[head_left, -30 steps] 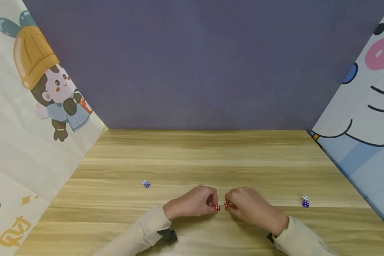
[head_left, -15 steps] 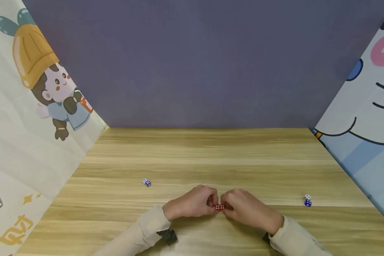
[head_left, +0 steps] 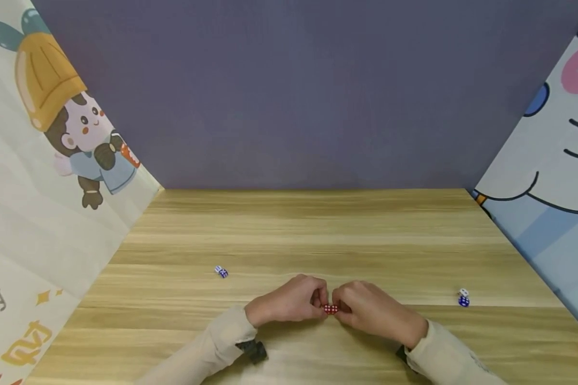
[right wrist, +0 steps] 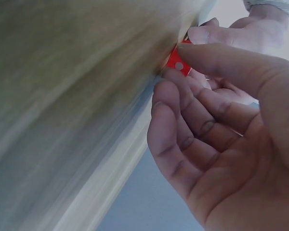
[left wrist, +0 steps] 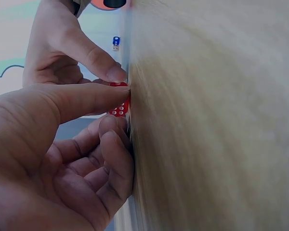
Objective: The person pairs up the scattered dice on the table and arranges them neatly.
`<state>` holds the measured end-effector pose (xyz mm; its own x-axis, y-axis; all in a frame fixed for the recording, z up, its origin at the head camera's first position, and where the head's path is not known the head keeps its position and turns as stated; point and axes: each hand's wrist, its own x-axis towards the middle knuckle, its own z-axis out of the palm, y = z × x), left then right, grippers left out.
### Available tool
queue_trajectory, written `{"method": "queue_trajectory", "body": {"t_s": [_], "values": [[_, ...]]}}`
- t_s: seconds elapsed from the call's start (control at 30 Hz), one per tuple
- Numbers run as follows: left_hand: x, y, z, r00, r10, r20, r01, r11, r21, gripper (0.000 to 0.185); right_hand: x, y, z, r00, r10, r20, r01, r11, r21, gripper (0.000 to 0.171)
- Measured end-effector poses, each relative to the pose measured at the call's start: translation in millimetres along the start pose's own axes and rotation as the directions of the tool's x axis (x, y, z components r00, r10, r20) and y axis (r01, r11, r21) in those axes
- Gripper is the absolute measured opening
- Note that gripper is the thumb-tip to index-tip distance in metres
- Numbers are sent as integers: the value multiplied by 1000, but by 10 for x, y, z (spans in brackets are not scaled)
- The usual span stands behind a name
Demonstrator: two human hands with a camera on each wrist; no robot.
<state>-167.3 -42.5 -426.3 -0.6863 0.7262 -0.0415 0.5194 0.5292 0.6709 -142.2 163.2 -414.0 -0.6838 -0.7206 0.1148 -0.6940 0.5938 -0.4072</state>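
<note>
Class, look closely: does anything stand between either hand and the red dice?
Nothing visible does: the left hand and right hand pinch the red dice directly. The blue dice and white dice lie aside.

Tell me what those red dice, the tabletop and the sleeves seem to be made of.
Red dice: probably hard plastic, judging by the even, saturated red and white pips; gloss is unclear.
Tabletop: wood or wood-look laminate, smooth-looking, with long grain streaks.
Sleeves: matte cream cloth, judging by the soft folds; the fibre can't be told.
</note>
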Motion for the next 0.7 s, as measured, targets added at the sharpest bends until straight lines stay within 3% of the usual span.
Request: {"method": "queue_trajectory", "body": {"t_s": [0.7], "values": [[-6,32,18,1000,-3,-22,4,1000,30,18,-16,-11,-2,1000,11,-15,-11,1000,-19,27]]}}
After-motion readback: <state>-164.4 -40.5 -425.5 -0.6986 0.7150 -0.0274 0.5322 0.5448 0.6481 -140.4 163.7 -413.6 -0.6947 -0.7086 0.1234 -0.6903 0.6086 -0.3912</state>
